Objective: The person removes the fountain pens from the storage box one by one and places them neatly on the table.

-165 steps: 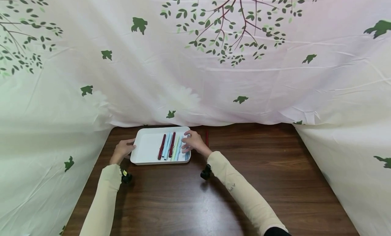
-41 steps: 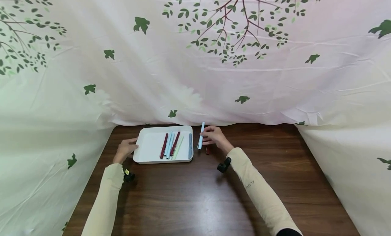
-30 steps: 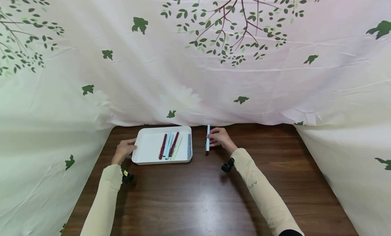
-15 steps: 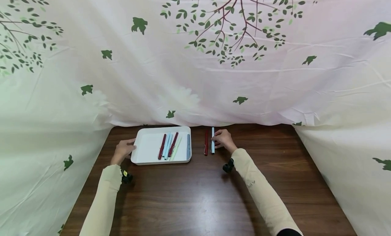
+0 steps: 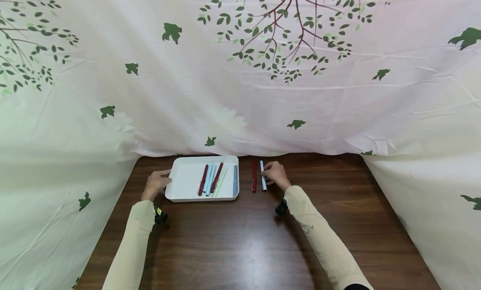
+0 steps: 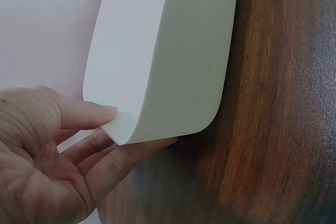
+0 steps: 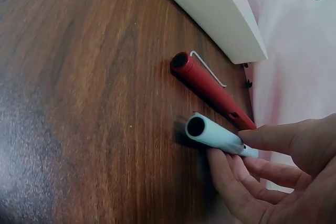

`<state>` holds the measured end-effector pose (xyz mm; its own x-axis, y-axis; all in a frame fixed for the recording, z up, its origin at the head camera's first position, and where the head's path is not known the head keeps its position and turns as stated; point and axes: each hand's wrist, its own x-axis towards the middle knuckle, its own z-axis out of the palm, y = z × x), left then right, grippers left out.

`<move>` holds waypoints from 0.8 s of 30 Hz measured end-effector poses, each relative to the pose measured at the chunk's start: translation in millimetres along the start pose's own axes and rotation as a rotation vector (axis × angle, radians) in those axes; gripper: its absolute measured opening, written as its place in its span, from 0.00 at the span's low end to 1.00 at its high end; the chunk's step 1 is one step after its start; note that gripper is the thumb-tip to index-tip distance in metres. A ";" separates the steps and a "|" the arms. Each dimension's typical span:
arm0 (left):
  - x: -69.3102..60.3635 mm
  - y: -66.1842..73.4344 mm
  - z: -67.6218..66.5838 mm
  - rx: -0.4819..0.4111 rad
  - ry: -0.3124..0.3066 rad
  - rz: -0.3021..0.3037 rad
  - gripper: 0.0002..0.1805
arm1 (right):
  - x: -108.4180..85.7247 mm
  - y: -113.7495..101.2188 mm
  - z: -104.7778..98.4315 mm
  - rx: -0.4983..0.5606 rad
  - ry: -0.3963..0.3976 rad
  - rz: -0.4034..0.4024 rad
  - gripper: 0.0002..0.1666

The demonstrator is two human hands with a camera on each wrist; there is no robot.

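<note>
At its left end, my left hand [image 5: 155,184] pinches the rim of a white tray [image 5: 184,185]; in the left wrist view the thumb [image 6: 94,115] lies over the rim and fingers are beneath. Right of the tray, my right hand [image 5: 276,174] pinches a light blue pen [image 7: 214,134] between thumb and fingers. That pen lies low at the table surface, its far part covered by fingers. Just left of it, roughly parallel, a dark red pen [image 7: 207,85] with a metal clip rests on the table.
Inside the tray lie dark red pens [image 5: 203,180], light blue pens [image 5: 210,179] and a pale green pen [image 5: 220,182]. A grey-blue pen [image 5: 235,180] sits along its right wall. Behind the brown wooden table [image 5: 225,240] hangs a leaf-patterned cloth [image 5: 240,94].
My right hand took a light blue pen from the tray, carried it right over the red pen and lowered it beside that one. The tray and my left hand shifted slightly right.
</note>
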<state>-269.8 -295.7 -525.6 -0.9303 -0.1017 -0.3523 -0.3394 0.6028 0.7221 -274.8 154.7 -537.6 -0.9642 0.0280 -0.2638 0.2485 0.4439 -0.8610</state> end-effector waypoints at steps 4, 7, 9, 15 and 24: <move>-0.4 2.4 1.2 0.020 0.006 0.008 0.30 | 1.7 2.4 1.8 -0.043 0.023 0.028 0.15; -0.9 3.3 1.2 0.035 0.012 0.013 0.30 | 2.0 2.6 2.4 -0.055 0.022 0.042 0.14; -0.9 3.3 1.1 0.043 0.014 0.015 0.30 | 1.3 1.9 2.4 -0.053 0.014 0.048 0.14; -0.8 3.9 2.7 0.050 0.013 0.019 0.30 | 0.5 1.5 0.6 -0.040 -0.011 0.046 0.14; -4.3 8.8 4.7 0.037 0.018 0.016 0.29 | 4.6 2.4 -2.7 -0.027 -0.034 0.056 0.11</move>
<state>-268.2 -286.3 -520.6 -0.9382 -0.1055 -0.3298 -0.3190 0.6333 0.7050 -278.9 158.4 -539.7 -0.9451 0.0227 -0.3260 0.2984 0.4668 -0.8325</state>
